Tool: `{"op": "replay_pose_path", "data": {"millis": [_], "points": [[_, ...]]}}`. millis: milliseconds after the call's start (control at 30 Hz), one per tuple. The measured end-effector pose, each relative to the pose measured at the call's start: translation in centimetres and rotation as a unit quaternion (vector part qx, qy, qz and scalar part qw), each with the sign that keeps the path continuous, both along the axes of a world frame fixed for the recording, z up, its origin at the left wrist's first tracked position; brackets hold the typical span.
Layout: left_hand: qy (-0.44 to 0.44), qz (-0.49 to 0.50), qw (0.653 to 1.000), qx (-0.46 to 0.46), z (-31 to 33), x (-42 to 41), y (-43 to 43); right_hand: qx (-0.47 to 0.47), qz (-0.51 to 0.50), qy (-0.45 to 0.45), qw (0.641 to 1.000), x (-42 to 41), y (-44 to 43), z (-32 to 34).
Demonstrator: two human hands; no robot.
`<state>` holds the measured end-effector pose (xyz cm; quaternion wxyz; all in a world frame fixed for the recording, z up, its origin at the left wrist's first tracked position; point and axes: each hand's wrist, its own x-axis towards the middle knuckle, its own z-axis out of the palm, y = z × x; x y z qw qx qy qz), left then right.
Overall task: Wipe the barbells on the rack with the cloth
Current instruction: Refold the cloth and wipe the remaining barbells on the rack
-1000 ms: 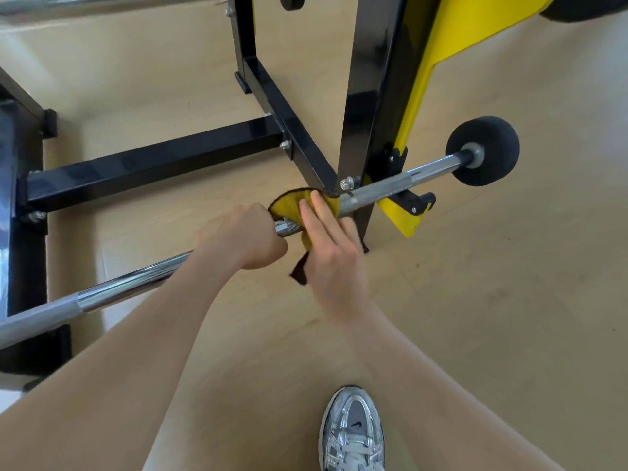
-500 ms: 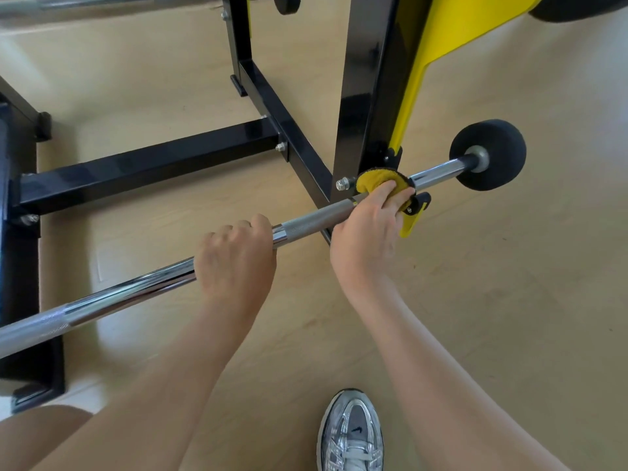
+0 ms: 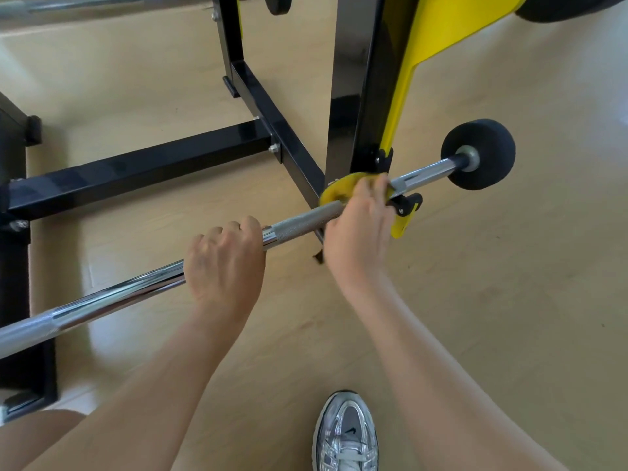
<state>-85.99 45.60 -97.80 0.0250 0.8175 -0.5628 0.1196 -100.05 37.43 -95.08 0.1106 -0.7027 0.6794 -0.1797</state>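
A right hand (image 3: 358, 226) presses a yellow cloth (image 3: 334, 193) around a barbell (image 3: 299, 219) beside the rack (image 3: 356, 79) upright, while the left hand (image 3: 224, 263) is clenched on the chrome shaft; a black end weight (image 3: 482, 151) projects beyond the rack above the wooden floor (image 3: 492, 300).

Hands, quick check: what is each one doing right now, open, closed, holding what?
Left hand: closed around the barbell.
Right hand: closed on the yellow cloth, pressing it around the barbell.
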Motion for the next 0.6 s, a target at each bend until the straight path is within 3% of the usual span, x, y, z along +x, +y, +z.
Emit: {"op": "replay_pose_path", "data": {"millis": [100,167,267,367,433,600], "points": [[0.001,0.006,1.000,0.003,-0.1,0.0,0.0,-0.011,-0.064,0.106,0.992,-1.3,-2.4,0.0],[0.003,0.016,1.000,0.010,-0.1,-0.1,-0.1,-0.036,-0.041,0.160,0.986,-0.3,-1.3,0.0],[0.003,0.025,1.000,0.008,0.1,-0.2,-0.3,-0.048,0.060,0.062,0.995,2.5,3.5,-0.1],[0.000,0.008,1.000,0.019,-0.1,-0.3,-0.2,-0.092,0.211,0.016,0.973,4.2,7.0,0.3],[0.000,0.008,1.000,0.008,0.0,-0.1,-0.1,-0.057,0.247,-0.014,0.967,3.0,5.6,0.5],[0.005,-0.005,1.000,-0.013,0.0,0.2,-0.2,-0.072,0.092,0.008,0.993,-1.4,1.2,-1.7]]}}
